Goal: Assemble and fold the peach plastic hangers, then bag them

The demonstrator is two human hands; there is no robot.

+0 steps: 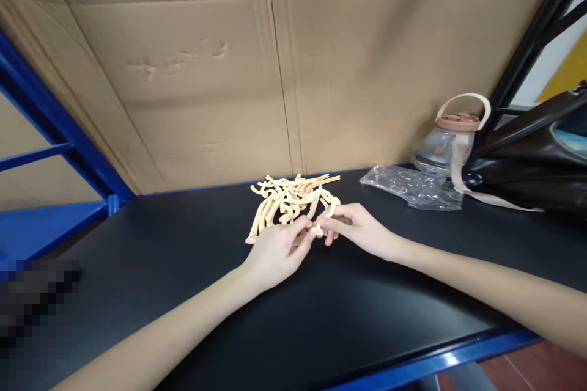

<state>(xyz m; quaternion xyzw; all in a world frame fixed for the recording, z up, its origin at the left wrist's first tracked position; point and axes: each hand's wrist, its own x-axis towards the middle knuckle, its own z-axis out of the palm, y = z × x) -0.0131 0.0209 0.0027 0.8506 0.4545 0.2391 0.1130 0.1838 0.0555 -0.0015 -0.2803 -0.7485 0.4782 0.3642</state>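
A pile of pale yellow curved pieces [275, 204], some with rounded or forked ends, lies on the black tabletop by the cardboard. Just in front of it, my two hands meet. My left hand [279, 250] is closed, thumb and fingers pinching one end of a small pale yellow knobbed piece [317, 230]. My right hand [362, 229] is closed too, its thumb and fingers around a curved pale yellow piece [333, 206] that arches up above the fingers. Whether the knobbed part and the curved part are joined is hidden by the fingertips.
Tall cardboard [206, 85] stands along the table's back edge. To the right are a crumpled clear plastic bag [413, 186], a clear bottle [443, 146] with a strap, and a black bag [518, 159]. Blue metal framing [82, 140] rises on the left.
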